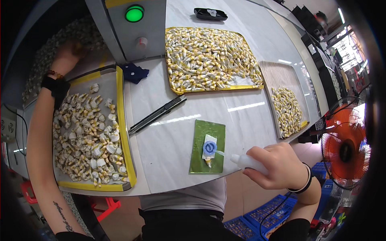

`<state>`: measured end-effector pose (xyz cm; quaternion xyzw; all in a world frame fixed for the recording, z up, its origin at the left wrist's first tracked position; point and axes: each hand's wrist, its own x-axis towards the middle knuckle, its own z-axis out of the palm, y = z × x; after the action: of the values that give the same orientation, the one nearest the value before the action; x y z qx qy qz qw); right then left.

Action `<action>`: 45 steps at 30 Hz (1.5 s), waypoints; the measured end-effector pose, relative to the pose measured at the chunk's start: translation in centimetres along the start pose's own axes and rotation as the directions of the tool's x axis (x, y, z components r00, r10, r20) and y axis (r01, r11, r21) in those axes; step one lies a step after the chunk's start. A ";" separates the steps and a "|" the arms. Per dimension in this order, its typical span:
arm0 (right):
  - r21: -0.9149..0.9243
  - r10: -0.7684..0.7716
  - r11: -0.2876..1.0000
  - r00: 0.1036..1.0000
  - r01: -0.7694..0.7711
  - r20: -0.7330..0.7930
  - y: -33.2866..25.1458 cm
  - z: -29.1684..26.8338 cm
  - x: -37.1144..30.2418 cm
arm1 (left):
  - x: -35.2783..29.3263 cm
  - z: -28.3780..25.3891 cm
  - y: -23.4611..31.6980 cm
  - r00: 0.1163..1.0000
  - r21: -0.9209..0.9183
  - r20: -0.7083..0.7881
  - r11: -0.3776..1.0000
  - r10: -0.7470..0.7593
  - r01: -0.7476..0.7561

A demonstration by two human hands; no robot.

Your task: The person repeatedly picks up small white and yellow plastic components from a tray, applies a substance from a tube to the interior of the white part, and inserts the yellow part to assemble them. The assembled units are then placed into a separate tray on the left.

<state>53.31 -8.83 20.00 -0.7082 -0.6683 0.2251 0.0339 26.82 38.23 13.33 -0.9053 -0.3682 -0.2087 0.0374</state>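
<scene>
Squeeze bottle (250, 162) clasped in right hand (278, 164); grip of left hand (67, 57) unclear; left tray (122, 120) holds white-and-yellow pieces (89, 136).

Whitish bottle (250, 162), blue disc (209, 148), green plate (197, 158)

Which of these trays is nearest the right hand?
The right tray, just beyond the right hand; the left tray and middle tray lie farther away.

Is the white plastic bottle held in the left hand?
No, the right hand grips the white plastic bottle; the left hand is well away.
</scene>
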 end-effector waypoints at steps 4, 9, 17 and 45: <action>0.009 -0.018 1.000 1.000 0.018 0.000 -0.2 -0.2 0.1 | -0.1 0.0 -0.7 0.999 -0.093 0.039 0.995 -0.015 0.019; 0.002 -0.008 1.000 1.000 0.008 0.006 -0.2 -0.1 0.1 | -0.2 -0.7 0.5 0.992 -0.112 0.125 0.993 -0.031 0.046; -0.034 -0.027 0.999 1.000 0.027 -0.004 -0.3 -0.2 0.1 | -0.6 -0.3 0.3 0.996 -0.073 0.083 0.996 -0.042 0.048; 0.731 0.349 0.677 0.837 0.085 -0.421 6.2 -1.7 3.5 | -13.9 -14.6 12.1 0.990 -0.624 0.137 0.778 0.019 0.071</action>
<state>59.67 -5.67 18.38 -0.7176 -0.4321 0.2682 0.4759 21.05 17.19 22.06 -0.8728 -0.2921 -0.2579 -0.2938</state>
